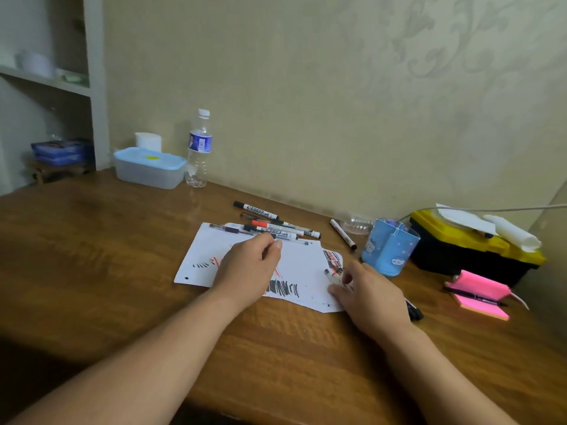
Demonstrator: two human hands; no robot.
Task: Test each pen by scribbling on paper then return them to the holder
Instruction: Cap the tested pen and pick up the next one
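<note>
**Apparently mid-test: one marker at the paper, the holder not yet refilled**

The right hand (368, 296) lies at the paper's 4 o'clock corner, its fingers curled round a white marker (333, 275) whose tip end points toward 10 o'clock, onto the sheet. A black end (414, 311) shows at the hand's 4 o'clock; whether it belongs to that marker or to another pen I cannot tell.

The left hand (245, 268) rests on the paper (306, 259), fingers curled, thumb and forefinger drawn together at the near edge of the pile of pens (276, 230). Whether they pinch a pen is not clear.

The paper already carries black and red scribbles. The pile lies across its 12 o'clock edge. One more marker (343, 234) lies alone on the tabletop (122, 256), between the pile and the blue holder (388, 250). The holder stands upright at the paper's 3 o'clock, and no pen shows above its rim.

So the step looks like scribbling, or changing over between pens, with the returns largely undone. The next move probably calls for capping the held marker, if it is uncapped, and carrying it toward 1 o'clock. It should drop tip-down into a compartment without tipping the light holder.
</note>
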